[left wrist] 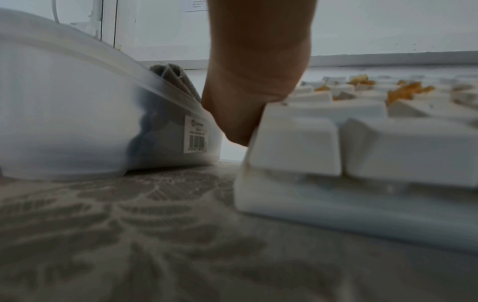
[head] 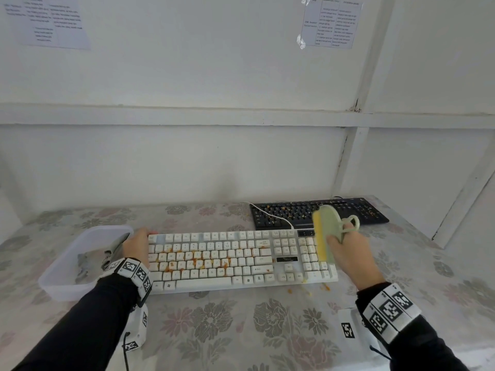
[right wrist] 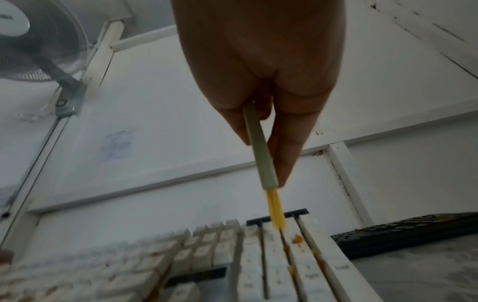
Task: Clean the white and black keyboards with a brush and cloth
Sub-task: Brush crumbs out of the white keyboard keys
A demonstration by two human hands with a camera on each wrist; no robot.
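Reading what writing there is, you get little: the white keyboard (head: pixel 214 259) carries letter legends on its keys, such as Q, W, E, and Shift on a lower key, while the printed sheets (head: pixel 332 24) taped to the wall are too small to make out. A barcode sticker (left wrist: pixel 196 133) sits on the end wall of the translucent plastic tub (head: pixel 67 279), its print blurred.

Your left hand (head: pixel 138 243) rests against the left end of the white keyboard, fingers laid along that edge between the keyboard and the tub; how tightly they curl cannot be told. Your right hand (head: pixel 348 253) grips the pale green brush (head: pixel 328 231) by its looped handle, fingers closed round it, with the yellow bristles (right wrist: pixel 276 210) touching the number pad at the keyboard's right end.

Orange crumbs lie scattered over the letter keys, and a few sit on the flowered tablecloth (head: pixel 241 325) just in front of the keyboard's right corner. The black keyboard (head: pixel 318 212) lies behind the white one, to the right, against the wall, also speckled with crumbs. A grey cloth (head: pixel 93 259) lies folded inside the tub, left of your left hand. Both wrists wear bands with black-and-white square markers.
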